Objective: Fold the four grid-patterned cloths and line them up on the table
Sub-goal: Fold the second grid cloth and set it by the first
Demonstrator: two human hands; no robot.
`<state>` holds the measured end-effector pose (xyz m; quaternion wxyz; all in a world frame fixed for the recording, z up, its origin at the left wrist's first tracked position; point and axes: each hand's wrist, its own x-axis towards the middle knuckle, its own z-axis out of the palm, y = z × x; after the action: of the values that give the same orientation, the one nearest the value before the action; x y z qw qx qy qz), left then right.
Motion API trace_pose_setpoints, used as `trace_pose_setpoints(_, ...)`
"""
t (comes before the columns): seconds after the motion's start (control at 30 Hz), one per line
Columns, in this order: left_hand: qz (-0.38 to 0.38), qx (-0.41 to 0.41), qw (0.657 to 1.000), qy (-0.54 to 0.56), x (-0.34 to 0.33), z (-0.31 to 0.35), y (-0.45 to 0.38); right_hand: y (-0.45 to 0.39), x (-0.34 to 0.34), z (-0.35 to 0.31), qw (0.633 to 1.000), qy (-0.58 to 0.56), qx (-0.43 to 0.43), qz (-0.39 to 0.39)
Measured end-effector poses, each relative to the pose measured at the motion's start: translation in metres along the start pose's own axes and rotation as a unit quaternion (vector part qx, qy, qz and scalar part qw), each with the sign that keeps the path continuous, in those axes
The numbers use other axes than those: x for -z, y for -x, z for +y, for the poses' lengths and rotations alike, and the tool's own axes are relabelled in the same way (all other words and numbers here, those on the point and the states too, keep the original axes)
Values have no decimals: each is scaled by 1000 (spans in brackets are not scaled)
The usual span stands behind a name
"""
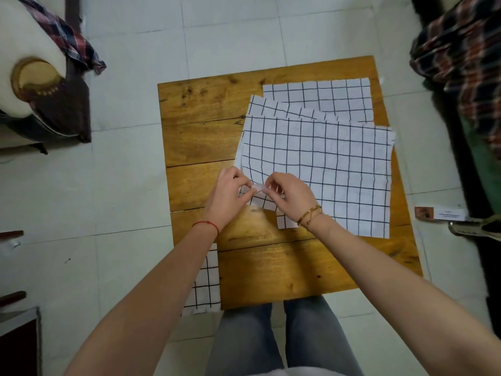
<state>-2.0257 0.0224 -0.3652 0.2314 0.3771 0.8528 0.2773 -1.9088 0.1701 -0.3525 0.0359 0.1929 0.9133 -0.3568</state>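
A wooden plank counter (200, 142) stands on a pale tiled floor (130, 185). At ten o'clock is a cream cushioned seat (24, 50) with a plaid garment (70, 42) draped on it; at two o'clock a second plaid garment (461, 61) hangs down. The person's jeans-clad legs (284, 337) show at six o'clock.

Both hands meet near the middle of the counter, fingers curled. The left hand (230, 196) and the right hand (290, 196) each pinch the near-left corner of the top grid cloth (339, 172), lifting that corner slightly off the wood. A red string circles the left wrist; thin gold bracelets circle the right.

Four grid-patterned cloths are in view. Three lie overlapping in a loose stack toward one to three o'clock: the top one being pinched, a middle grid cloth (271, 107) peeking out beneath it, and a far grid cloth (325, 96) at one o'clock. A fourth grid cloth (207, 283) lies at seven o'clock, at the counter's near-left edge, partly hidden by the left forearm.
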Motion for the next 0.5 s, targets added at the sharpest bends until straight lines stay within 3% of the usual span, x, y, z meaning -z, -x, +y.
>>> trace_pose_setpoints(0.33,-2,-69,997,-33,62,57,10,4,75,-47,997,33,66,21)
trace_pose_setpoints(0.5,5,-78,995,-61,99,91,10,10,129,-65,993,-16,73,87)
